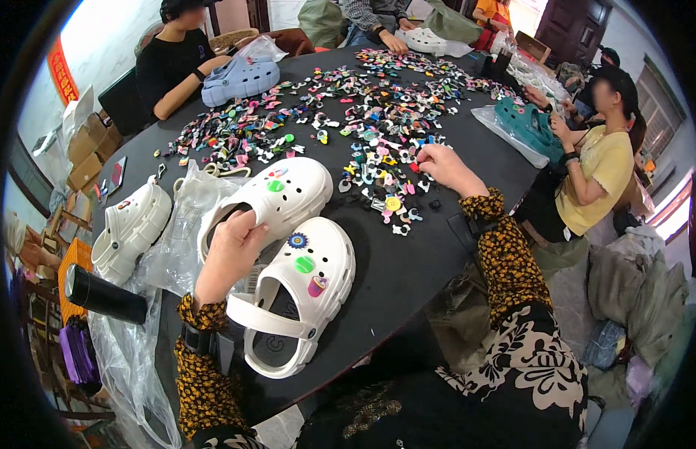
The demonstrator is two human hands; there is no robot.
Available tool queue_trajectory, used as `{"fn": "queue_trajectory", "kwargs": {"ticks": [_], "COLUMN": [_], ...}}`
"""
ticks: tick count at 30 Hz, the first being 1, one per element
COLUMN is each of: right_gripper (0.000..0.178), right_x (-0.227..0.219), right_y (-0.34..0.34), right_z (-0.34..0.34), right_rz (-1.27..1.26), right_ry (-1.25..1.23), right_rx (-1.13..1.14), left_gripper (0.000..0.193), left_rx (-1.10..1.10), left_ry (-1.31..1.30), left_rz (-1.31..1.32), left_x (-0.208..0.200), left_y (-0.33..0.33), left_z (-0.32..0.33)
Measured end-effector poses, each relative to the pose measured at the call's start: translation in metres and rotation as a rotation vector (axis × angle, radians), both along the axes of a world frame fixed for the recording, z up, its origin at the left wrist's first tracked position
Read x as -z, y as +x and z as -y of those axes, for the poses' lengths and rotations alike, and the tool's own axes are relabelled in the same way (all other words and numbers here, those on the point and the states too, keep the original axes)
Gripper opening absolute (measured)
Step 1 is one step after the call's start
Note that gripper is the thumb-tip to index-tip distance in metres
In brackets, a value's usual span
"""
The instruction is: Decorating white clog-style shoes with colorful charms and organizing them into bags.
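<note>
My left hand [234, 245] is closed on the opening edge of a white clog [299, 191], thumb on top and fingers inside. That clog bears a green round charm and a small colourful one near the toe. Just nearer to me lies a second white clog [325, 262], its heel strap towards me, with a blue flower, a green round and a pink cup-shaped charm. Over the near end of the scattered shoe charms [378, 176], my right hand [449, 170] pinches at a red charm [414, 168]. Whether that charm is lifted off the table I cannot tell.
Another white clog [135, 224] stands left beside crumpled clear plastic bags [185, 217]. A black bottle [105, 295] lies at the table's left edge, with a phone [118, 172] farther back. Around the black table [393, 299], other people handle a blue clog [241, 81] and teal clogs [529, 127].
</note>
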State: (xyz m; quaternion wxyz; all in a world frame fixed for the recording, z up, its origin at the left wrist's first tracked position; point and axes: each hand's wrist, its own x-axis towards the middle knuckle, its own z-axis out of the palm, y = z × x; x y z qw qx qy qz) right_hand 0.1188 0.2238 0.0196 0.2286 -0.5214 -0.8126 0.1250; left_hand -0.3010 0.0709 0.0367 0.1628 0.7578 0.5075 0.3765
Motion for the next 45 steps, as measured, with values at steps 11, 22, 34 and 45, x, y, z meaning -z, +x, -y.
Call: {"fn": "queue_trajectory", "kwargs": {"ticks": [11,22,34,45], "right_gripper": [0.017,0.009,0.014,0.028], "right_x": [0.003,0.010,-0.008,-0.056], "right_y": [0.001,-0.015,-0.052,-0.169], "right_z": [0.012,0.023,0.039,0.063], "right_rz": [-0.987,-1.236,-1.248,-0.910], "right_ry": [-0.805,-1.046,-1.077,-0.758], "right_rx": [-0.020,-0.188,-0.301,-0.432], "left_gripper": [0.013,0.017,0.019,0.023], "left_rx": [-0.001,0.007,-0.004,-0.225], "left_ry": [0.008,0.000,0.001,0.098], "left_rz": [-0.008,-0.014,-0.029,0.045], "left_x": [0.001,-0.002,0.000,-0.008], "left_y": [0.001,0.001,0.000,-0.006], "left_z": [-0.001,0.000,-0.001,0.000]}}
